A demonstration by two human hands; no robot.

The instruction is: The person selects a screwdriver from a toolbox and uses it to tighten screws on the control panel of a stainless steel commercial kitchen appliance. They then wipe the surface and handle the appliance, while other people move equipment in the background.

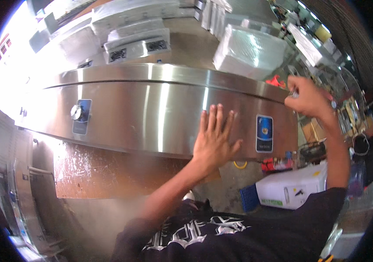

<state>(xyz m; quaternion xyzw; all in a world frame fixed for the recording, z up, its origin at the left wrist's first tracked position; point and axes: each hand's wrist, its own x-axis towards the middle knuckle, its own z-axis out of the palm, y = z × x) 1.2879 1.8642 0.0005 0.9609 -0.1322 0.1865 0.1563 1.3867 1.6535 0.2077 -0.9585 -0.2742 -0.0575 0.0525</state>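
A long stainless steel appliance front (121, 113) stretches across the middle of the view, with a separate steel top edge (182, 74) above a dark seam. On its left part sits a round metal knob (76, 112) over a blue and grey plate; a blue and dark label (264, 133) is on the right part. My left hand (213, 142) lies flat on the steel face, fingers spread, left of that label. At the right end of the top edge, my right hand (307, 97) is closed in a fist. A small shiny bit shows at its fingers, too little to name.
Beneath the steel front stands a scuffed brown tabletop (103, 172). A white printed carton (291, 187) and a blue crate (250, 197) are on the floor at lower right. Beyond the appliance are plastic-wrapped units (252, 50) and a red object (275, 81).
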